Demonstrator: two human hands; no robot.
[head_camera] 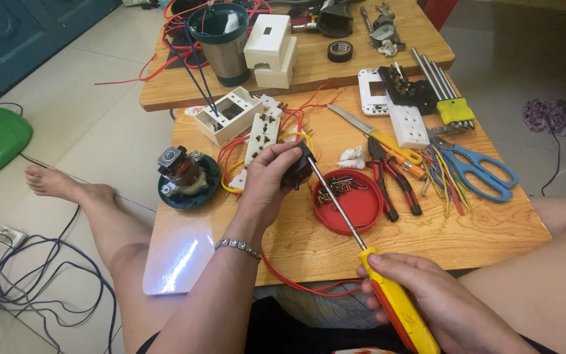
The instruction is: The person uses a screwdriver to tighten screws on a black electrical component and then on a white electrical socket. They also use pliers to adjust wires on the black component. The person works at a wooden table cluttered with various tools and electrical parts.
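Wooden desk (pixel 492 229) sits low over tiled floor. Just left of the red dish (pixel 355 206), the left hand (pixel 266 180) has fingers clamped on a black part (pixel 299 167). Right hand (pixel 427 305) grips the yellow screwdriver (pixel 361 246), tip touching that part.

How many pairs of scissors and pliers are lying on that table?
2: blue-handled scissors near the table's right edge, and red-and-black pliers just right of the red lid. Others may hide among the wires.
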